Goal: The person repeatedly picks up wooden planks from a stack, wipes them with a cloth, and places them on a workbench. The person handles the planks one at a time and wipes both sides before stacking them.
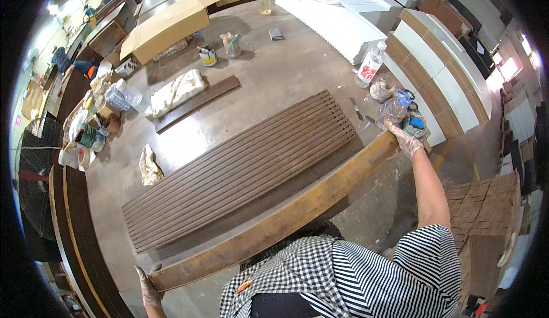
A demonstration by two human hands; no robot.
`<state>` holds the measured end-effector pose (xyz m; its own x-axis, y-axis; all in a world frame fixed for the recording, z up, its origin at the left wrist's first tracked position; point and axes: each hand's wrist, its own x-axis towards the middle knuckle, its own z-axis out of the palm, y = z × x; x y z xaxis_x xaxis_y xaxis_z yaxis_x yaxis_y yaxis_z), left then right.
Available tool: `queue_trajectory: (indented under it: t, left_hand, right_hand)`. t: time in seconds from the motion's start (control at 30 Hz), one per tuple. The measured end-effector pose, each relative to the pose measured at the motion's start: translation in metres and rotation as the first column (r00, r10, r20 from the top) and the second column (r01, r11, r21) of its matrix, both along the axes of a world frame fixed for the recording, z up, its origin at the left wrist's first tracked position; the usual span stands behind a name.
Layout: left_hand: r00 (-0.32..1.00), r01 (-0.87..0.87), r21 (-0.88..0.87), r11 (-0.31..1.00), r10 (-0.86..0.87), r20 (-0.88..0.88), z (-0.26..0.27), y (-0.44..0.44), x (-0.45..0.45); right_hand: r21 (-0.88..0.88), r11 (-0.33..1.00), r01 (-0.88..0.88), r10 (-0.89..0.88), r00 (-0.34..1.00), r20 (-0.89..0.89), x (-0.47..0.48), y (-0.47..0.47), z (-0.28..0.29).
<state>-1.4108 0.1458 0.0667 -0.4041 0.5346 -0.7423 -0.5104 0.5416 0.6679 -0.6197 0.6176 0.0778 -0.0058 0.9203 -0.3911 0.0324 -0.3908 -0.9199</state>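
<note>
My left hand (pixel 150 291), in a stained glove, grips the near left end of a long yellowish-brown wooden board (pixel 274 215). The opposite end is in my right hand (pixel 405 140), also gloved, with the thumb on its top. The board spans the front of the worktable (pixel 107 215), close to my body. Just beyond it lies a row of dark brown grooved wooden strips (pixel 240 172), side by side. A clear plastic bottle with a blue handle (pixel 392 110) stands right by my right hand.
A knife (pixel 356 108) and a labelled bottle (pixel 369 65) are at the right. A crumpled cloth (pixel 150 165), a wrapped white bundle (pixel 178 93) and a dark wood strip (pixel 199 103) lie farther back. White panels (pixel 330 22) are stacked behind; a fan (pixel 38 180) stands left.
</note>
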Motion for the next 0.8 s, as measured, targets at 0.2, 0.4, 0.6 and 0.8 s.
queue_trajectory:
  t: [0.2,0.4,0.6,0.8]
  left_hand:
    - [0.997,-0.056,-0.036,0.998,0.055,-0.050,0.000,0.010,0.008]
    - [0.988,-0.097,0.048,0.994,0.102,-0.114,0.005,0.004,0.017]
    - [0.980,-0.155,0.301,0.941,0.186,-0.075,-0.017,-0.010,0.002]
    - [0.947,-0.221,0.462,0.859,0.303,-0.109,-0.060,-0.012,-0.013]
  right_hand:
    - [-0.098,0.995,-0.030,0.068,0.909,0.410,-0.007,0.006,-0.010]
    - [-0.134,0.977,-0.167,0.201,0.927,0.315,-0.012,-0.006,-0.001]
    - [0.003,1.000,0.017,-0.017,0.996,0.084,-0.028,-0.024,-0.005]
    - [0.107,0.990,0.087,-0.089,0.996,0.008,-0.037,-0.040,-0.019]
